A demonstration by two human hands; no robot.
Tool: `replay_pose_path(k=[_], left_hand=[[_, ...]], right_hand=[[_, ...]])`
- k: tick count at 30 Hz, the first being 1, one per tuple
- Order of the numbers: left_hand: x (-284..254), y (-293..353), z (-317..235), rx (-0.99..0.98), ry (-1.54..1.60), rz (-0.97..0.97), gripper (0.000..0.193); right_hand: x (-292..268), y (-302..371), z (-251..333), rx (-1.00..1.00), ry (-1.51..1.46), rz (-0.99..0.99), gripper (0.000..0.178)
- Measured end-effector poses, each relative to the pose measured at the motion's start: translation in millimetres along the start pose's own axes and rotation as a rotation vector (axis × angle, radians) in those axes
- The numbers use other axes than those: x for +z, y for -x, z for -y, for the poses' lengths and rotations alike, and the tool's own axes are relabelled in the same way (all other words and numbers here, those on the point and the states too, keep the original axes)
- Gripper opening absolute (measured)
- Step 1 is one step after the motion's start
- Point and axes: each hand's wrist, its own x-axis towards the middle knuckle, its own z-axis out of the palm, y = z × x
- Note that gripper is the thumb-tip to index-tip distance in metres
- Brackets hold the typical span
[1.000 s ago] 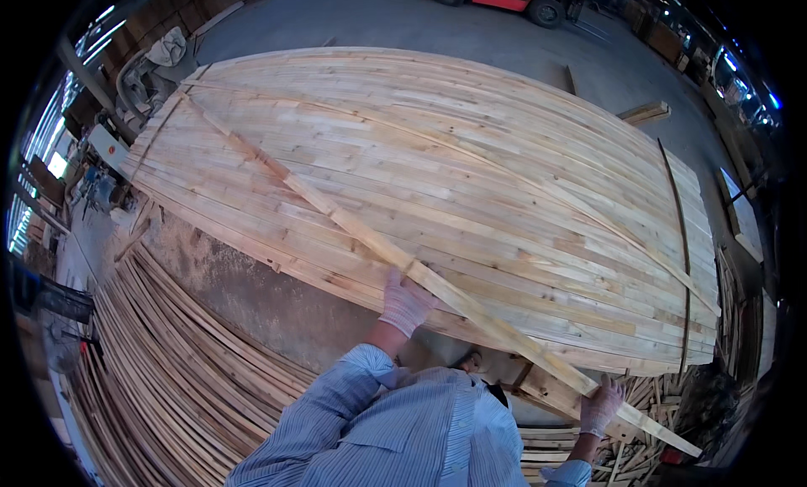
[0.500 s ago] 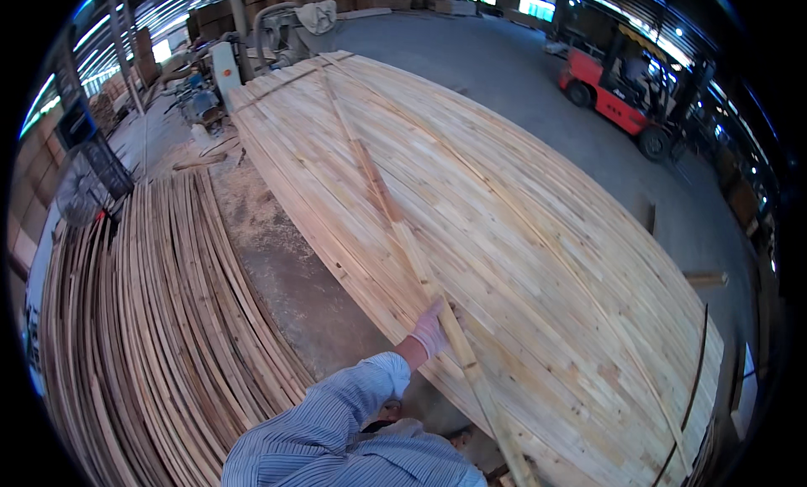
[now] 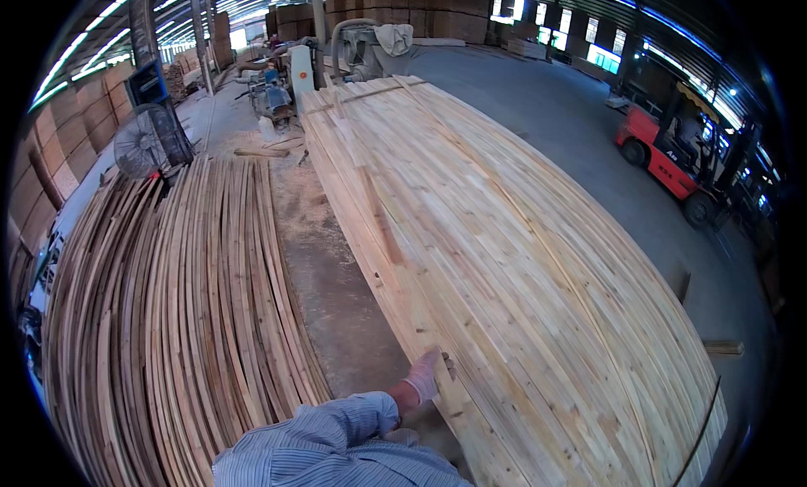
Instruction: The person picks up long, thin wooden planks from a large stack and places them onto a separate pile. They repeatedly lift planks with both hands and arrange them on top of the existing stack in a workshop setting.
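left hand (image 3: 427, 376), gloved, grasps a strip (image 3: 455, 396), fingers over its right side; right hand out of view, so its state cannot be told. strip lies lengthwise by the left edge of the boards (image 3: 513, 319); contact along its whole length unclear. step in hand, as judged: aligning strip with that edge. next move seems to call for a steady grip and care over the far end. outward: slats (image 3: 214, 302) at left, forklift (image 3: 670, 172) beyond, far right.
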Motion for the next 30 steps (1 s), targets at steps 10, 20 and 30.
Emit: replay_pose_path(k=[10, 20, 30], left_hand=[[-30, 16, -95, 0.197, 0.009, -0.102, 0.042], [-24, 5, -113, 0.277, -0.11, -0.022, 0.056], [-74, 89, 50, -0.426, -0.225, 0.256, 0.051]], right_hand=[[-73, -42, -2, 0.044, -0.215, -0.251, 0.024], [-248, -40, 25, 0.044, -0.5, -0.319, 0.04], [-456, -59, 110, -0.141, -1.293, -0.7, 0.061]])
